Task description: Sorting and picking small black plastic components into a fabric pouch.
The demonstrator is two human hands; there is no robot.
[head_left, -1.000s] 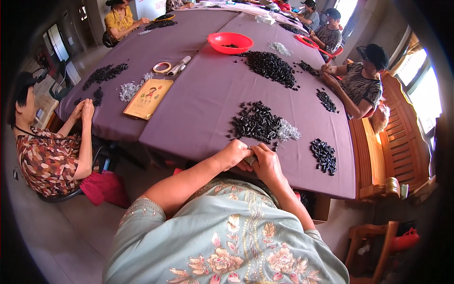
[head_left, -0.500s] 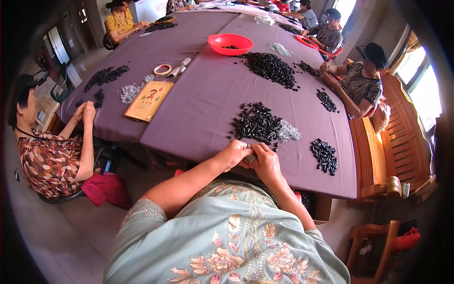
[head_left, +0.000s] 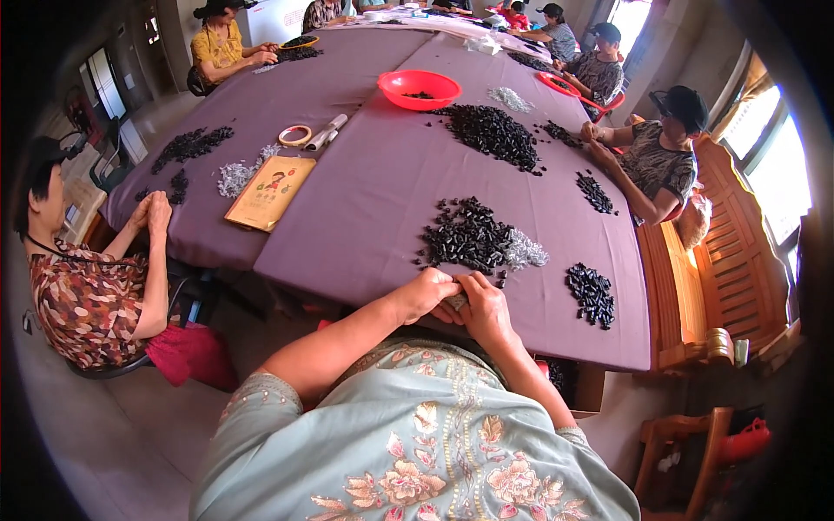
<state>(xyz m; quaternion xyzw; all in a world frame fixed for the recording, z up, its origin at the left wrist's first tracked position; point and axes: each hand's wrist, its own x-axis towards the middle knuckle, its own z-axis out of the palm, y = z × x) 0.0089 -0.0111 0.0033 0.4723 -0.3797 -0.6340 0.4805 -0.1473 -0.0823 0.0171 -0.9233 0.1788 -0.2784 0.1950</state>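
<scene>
My left hand (head_left: pixel 426 295) and my right hand (head_left: pixel 485 307) meet at the table's near edge, fingers closed and pressed together. What they pinch is hidden by the fingers. A small greyish patch (head_left: pixel 455 301) shows between the hands; I cannot tell what it is. Just beyond my fingers lies a heap of small black cylindrical parts (head_left: pixel 467 232). Touching its right side is a little pile of clear and silvery small pieces (head_left: pixel 524 250). Farther right, a separate group of black parts (head_left: pixel 591 295) rests near the table's right edge.
The long table wears a purple-grey cloth (head_left: pixel 356 208). A red basin (head_left: pixel 420 89) stands beyond, beside a large black heap (head_left: pixel 493 137). At left are a yellow booklet (head_left: pixel 271 193) and a tape roll (head_left: pixel 294 135). Co-workers sit along both sides; a wooden bench (head_left: pixel 738 278) stands right.
My hands stay together at the table edge, with the fingertips shifted slightly. A dark bit seen earlier at the fingertips no longer shows. The whole view has tilted a little.
</scene>
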